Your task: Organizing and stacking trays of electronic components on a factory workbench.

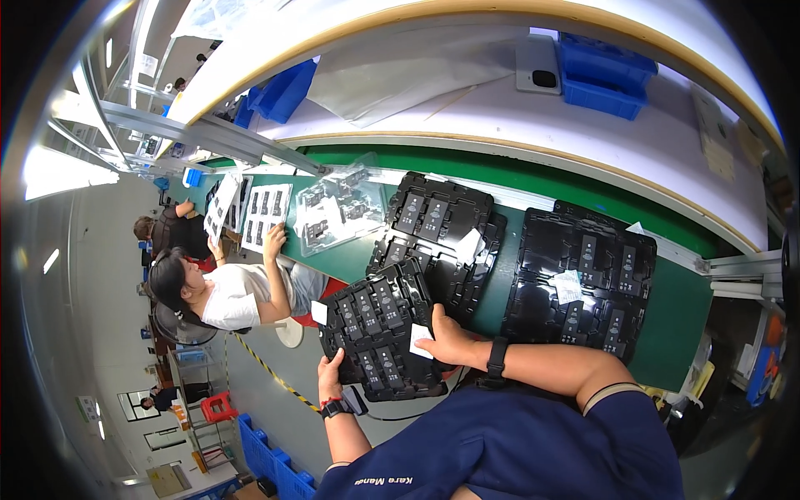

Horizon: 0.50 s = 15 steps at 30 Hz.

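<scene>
Both my hands hold a black plastic tray (354,312) in front of my body, tilted, its near end off the bench. Several flat black battery packs (387,312) sit in its pockets. My left hand (331,379) grips the near left edge, thumb on top. My right hand (451,337) is closed on the right edge, its thumb on a white paper slip (422,341). The fingers under the tray are hidden. Another white slip (319,312) shows at the tray's left edge. Beyond lies a stack of similar trays (446,217), with a further stack (542,250) to the right.
The green bench (510,229) runs under a white shelf (400,104) holding blue bins (604,79). Clear plastic trays (342,204) stand left of the stacks. Further left, a seated co-worker (242,292) in white handles a white sheet of dark parts (267,212). A red stool (218,407) stands on the floor.
</scene>
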Motion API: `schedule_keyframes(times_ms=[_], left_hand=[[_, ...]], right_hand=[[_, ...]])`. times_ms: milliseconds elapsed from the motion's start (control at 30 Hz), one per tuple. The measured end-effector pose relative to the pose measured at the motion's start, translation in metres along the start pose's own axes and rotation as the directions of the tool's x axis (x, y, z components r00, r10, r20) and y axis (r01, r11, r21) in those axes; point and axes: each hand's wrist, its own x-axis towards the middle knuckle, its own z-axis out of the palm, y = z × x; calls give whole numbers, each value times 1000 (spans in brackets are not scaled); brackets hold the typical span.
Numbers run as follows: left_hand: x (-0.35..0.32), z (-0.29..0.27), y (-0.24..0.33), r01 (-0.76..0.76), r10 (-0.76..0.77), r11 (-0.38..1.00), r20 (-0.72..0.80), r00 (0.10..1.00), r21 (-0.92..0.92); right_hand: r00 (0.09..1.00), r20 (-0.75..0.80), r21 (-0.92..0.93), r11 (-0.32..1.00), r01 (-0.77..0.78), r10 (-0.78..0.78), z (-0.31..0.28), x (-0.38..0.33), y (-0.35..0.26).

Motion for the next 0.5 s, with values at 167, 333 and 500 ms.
schedule_keyframes(times_ms=[167, 333, 500], left_hand=[[12, 24, 22, -38, 38, 999, 20, 999, 34], [42, 63, 52, -169, 151, 978, 144, 978, 123], [78, 108, 91, -291, 243, 947, 292, 925, 132]], right_hand=[[994, -110, 43, 999, 22, -17, -6, 2, 15], [930, -366, 91, 993, 78, -39, -26, 8, 24], [876, -475, 142, 990, -16, 82, -40, 19, 33]])
